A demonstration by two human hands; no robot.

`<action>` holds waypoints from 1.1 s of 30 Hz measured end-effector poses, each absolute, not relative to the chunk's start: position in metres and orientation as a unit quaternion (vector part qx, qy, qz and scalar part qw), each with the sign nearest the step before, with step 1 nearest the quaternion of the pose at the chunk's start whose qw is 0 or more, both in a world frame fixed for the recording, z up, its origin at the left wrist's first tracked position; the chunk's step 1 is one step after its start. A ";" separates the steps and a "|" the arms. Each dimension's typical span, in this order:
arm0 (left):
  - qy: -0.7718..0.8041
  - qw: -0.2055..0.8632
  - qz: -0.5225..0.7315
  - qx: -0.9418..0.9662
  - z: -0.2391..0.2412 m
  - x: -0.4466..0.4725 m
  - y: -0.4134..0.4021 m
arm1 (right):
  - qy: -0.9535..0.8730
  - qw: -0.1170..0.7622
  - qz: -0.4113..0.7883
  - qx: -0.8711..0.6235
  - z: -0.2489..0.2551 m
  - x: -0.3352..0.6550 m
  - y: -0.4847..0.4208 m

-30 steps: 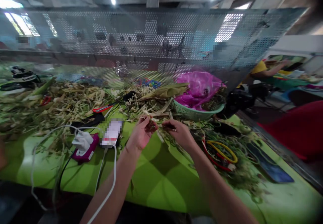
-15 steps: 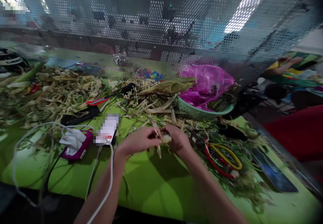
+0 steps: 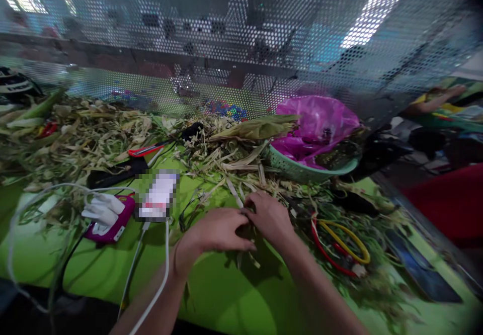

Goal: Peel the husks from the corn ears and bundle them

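Observation:
Above the green table [image 3: 215, 284], my two hands meet with their fingertips together. My left hand [image 3: 222, 227] is curled, thumb and index finger bent around a gap, at a thin strip of dried corn husk [image 3: 234, 193]. Pinched fingers of my right hand [image 3: 269, 217] press on the same strip from the other side. One end of it sticks up past the fingers; a small pale bit [image 3: 254, 260] hangs below them. The middle of the strip is hidden by my fingers. Behind the hands lie loose dry husk strips [image 3: 241, 161] and a large folded husk [image 3: 260, 128].
A green basket [image 3: 320, 173] holds a pink plastic bag [image 3: 320, 118]. To the left are a phone [image 3: 158, 196] on a white cable, a purple power block [image 3: 113, 224], a red cutter [image 3: 147, 150] and a husk heap [image 3: 94, 134]. Red and yellow loops [image 3: 350, 239] lie at right.
Both hands have come slightly nearer to me and closer together. My left hand has turned over more, and the pale piece between the fingers is now mostly covered. The view has shifted a little.

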State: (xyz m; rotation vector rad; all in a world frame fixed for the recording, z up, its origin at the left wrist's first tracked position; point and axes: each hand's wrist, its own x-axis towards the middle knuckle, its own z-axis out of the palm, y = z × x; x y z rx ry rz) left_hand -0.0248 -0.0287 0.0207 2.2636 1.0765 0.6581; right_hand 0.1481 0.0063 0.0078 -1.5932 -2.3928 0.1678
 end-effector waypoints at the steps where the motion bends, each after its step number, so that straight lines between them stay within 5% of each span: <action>1: 0.404 0.275 0.251 0.836 0.021 -0.026 -0.029 | -0.823 0.122 0.052 -0.553 0.007 0.148 0.007; 6: 0.475 0.340 0.273 0.764 0.022 -0.029 -0.023 | -0.800 0.188 0.096 -0.562 0.013 0.154 0.009; 14: 0.519 0.448 0.403 0.606 0.022 -0.029 -0.008 | -0.673 0.390 0.392 -0.492 0.030 0.149 -0.001; 27: 0.448 0.597 0.554 0.368 0.023 -0.016 -0.004 | -0.620 0.423 0.526 -0.399 0.034 0.135 -0.014; 33: 0.449 0.600 0.570 0.337 0.028 -0.017 -0.004 | -0.678 0.431 0.440 -0.401 0.032 0.135 -0.014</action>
